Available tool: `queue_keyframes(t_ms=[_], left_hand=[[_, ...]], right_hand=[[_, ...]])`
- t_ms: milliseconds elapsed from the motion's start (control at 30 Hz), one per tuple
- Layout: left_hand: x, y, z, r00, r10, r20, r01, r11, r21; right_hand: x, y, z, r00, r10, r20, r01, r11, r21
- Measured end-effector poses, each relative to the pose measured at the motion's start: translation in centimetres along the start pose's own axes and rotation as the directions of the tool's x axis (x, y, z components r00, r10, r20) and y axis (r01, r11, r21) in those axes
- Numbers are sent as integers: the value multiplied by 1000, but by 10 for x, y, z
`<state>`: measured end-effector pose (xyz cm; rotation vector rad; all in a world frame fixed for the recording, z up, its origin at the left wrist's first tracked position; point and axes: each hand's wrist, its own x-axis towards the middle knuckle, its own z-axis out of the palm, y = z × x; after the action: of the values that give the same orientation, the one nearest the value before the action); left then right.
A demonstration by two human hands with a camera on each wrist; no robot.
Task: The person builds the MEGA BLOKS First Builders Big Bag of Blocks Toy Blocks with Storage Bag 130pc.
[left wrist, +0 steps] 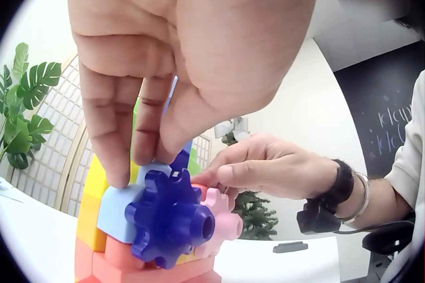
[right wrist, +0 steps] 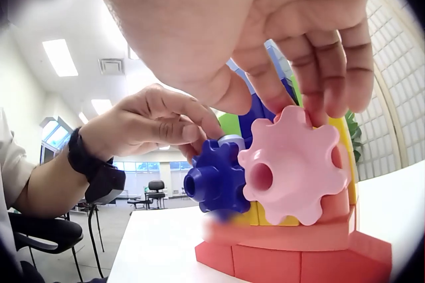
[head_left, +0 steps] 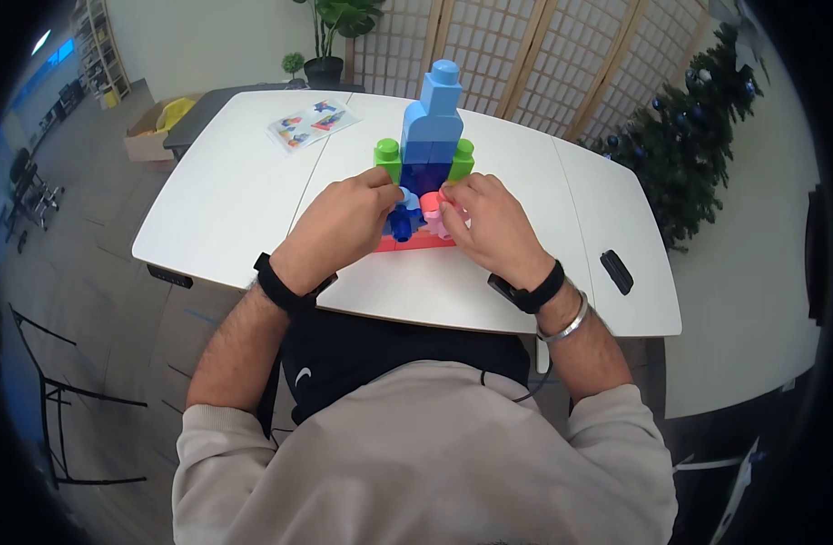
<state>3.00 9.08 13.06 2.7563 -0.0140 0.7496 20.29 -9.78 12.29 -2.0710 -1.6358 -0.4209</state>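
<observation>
A tower of toy blocks (head_left: 432, 136) stands upright, light blue above dark blue, with green blocks at both sides. Low on its front, a dark blue gear (left wrist: 166, 220) is on a light blue block (left wrist: 118, 212), and a pink gear (right wrist: 292, 165) sits beside it on a coral-red block (right wrist: 335, 209). My left hand (head_left: 346, 221) pinches the light blue block's top behind the dark gear. With thumb and fingertips, my right hand (head_left: 500, 222) holds the coral-red block's top behind the pink gear; the gear partly hides this contact. Yellow and red blocks form the base (right wrist: 265, 264).
A sheet with coloured block pictures (head_left: 312, 125) lies at the table's back left. Towards the right edge is a black case (head_left: 617, 272). The white tabletop (head_left: 226, 191) extends around the tower, and its near edge runs in front of my body.
</observation>
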Motion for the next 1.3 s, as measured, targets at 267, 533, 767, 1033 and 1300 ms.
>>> queue_keyframes(t_ms=[267, 533, 767, 1033, 1300], left_hand=[[-1, 0, 38, 995, -3, 97, 9, 998, -60], [-1, -13, 43, 984, 34, 176, -1, 982, -187], [-5, -24, 36, 971, 5, 238, 29, 990, -139], [-16, -58, 34, 932, -220, 290, 197, 975, 107], [-24, -68, 54, 876, -298, 380, 204, 941, 269]], right_hand=[[-21, 17, -14, 991, 133, -31, -134, 991, -21], [-30, 38, -6, 981, 162, -107, -157, 986, 57], [-30, 46, -2, 982, 166, -85, -159, 984, 80], [-31, 55, -15, 995, 100, -23, -98, 990, 99], [-29, 50, -53, 994, 29, -103, -20, 996, 87]])
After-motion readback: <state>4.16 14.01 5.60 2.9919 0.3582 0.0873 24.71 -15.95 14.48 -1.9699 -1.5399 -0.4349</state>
